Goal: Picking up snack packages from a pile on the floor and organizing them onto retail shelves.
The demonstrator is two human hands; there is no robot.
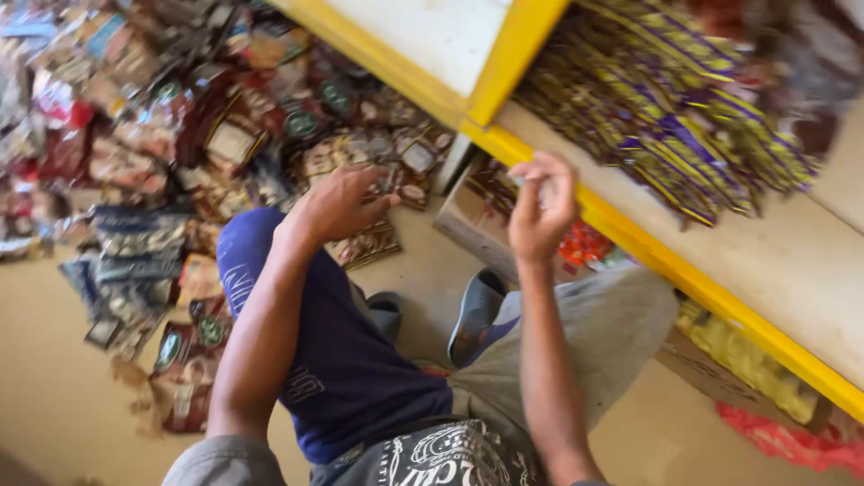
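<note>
Beige floor (pixel 54 396) carries a heap of snack packets (pixel 162 153) left of the yellow-edged shelf (pixel 648 252); the left hand (pixel 337 202) rests on that heap, fingers spread; the right hand (pixel 540 207), raised beside the shelf edge, pinches something small and blurred; purple-and-gold sachets (pixel 666 99) lie on the shelf.

Gold-and-purple striped foil sachets (pixel 670 108) lie on a pale wooden shelf (pixel 783 261) edged yellow; brown and red packets (pixel 180 135) below.

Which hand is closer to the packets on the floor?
The left hand. It reaches down and touches the sachets on the floor. The right hand is raised by the yellow shelf edge, away from them.
</note>
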